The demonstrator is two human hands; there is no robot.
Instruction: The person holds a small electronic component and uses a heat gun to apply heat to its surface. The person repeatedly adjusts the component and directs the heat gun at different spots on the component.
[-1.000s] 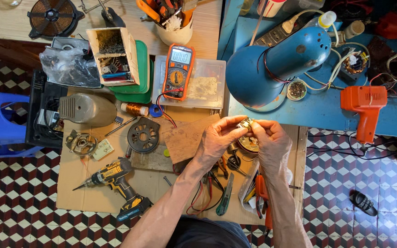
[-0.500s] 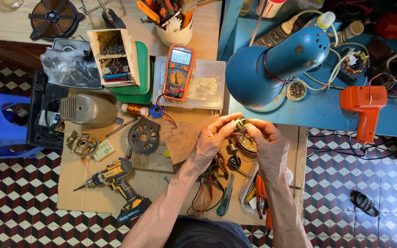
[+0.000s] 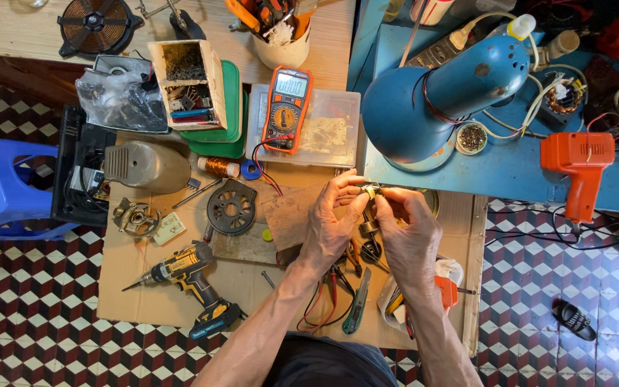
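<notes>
Your left hand (image 3: pixel 331 222) and right hand (image 3: pixel 408 233) meet over the cardboard sheet (image 3: pixel 145 287) on the tabletop, both pinching a small yellowish part (image 3: pixel 371 190) between their fingertips, just below the blue lamp (image 3: pixel 431 100). An orange multimeter (image 3: pixel 286 109) rests on a clear plastic box (image 3: pixel 334 132) nearby, a cordless drill (image 3: pixel 188 279) well apart at left

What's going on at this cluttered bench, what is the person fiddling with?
A person holds a small yellowish part between the fingertips of both hands, the left hand and the right hand, above a sheet of brown cardboard spread as a work surface. What the part is, is too small to tell. An orange multimeter lies on a clear plastic box just beyond the hands, a yellow and black cordless drill lies to the left, and a blue desk lamp stands to the right.
</notes>
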